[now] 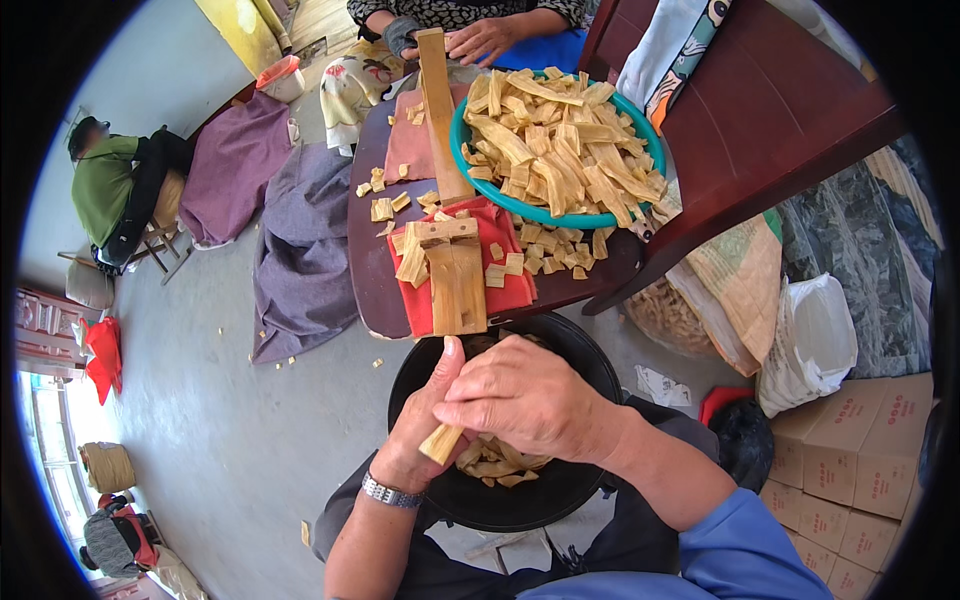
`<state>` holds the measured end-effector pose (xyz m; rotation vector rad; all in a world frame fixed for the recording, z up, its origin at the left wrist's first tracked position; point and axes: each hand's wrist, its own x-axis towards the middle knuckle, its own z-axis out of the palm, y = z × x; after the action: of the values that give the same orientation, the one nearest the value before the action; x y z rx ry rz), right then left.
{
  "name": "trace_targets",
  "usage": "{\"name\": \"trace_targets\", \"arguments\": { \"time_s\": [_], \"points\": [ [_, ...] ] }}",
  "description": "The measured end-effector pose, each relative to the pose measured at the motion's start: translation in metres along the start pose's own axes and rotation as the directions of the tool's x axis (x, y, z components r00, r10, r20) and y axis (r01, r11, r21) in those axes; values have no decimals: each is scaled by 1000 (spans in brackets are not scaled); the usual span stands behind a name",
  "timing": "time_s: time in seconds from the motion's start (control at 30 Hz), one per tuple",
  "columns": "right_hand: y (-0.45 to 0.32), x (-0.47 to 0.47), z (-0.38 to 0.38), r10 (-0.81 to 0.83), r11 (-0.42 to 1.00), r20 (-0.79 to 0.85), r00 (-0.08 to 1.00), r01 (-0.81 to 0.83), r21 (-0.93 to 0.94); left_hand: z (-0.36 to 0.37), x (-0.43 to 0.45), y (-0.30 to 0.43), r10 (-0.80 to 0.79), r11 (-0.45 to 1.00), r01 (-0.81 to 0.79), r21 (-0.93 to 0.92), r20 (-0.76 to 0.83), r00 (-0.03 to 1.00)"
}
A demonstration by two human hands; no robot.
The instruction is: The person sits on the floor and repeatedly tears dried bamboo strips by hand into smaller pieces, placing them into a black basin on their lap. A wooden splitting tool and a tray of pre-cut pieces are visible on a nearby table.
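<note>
My left hand (420, 420), with a metal-band watch at the wrist, and my right hand (536, 401) meet over a black tub (525, 510). Between them is a pale yellow dried strip (441, 442), its end sticking out below my fingers. More such strips (499, 461) lie in the tub. Just beyond my fingertips, a wooden block (457, 289) with a crosspiece rests on a red cloth (420, 311) at the table's near edge. Beside the block lie strips (412, 255) and short cut pieces (495, 275). Behind it stretches a long wooden bar (442, 127).
A teal basin (555, 219) heaped with strips stands on the dark red table (369, 300). Across it are another person's hands (487, 37). A dark red chair (765, 82) is at the right, with cartons (840, 450) below. Another person (105, 180) sits at the left wall.
</note>
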<state>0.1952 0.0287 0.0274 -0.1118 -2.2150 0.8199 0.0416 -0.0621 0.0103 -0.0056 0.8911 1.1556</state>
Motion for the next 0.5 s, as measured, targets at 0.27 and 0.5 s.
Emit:
{"name": "trace_targets", "arguments": {
  "time_s": [0.27, 0.5],
  "points": [
    [-41, -18, 4, -142, 988, 64, 988, 138, 70, 29, -28, -5, 162, 968, -179, 175, 109, 981],
    [-49, -20, -8, 74, 942, -32, 997, -60, 330, 55, -30, -17, 205, 950, -216, 227, 74, 976]
  ]
}}
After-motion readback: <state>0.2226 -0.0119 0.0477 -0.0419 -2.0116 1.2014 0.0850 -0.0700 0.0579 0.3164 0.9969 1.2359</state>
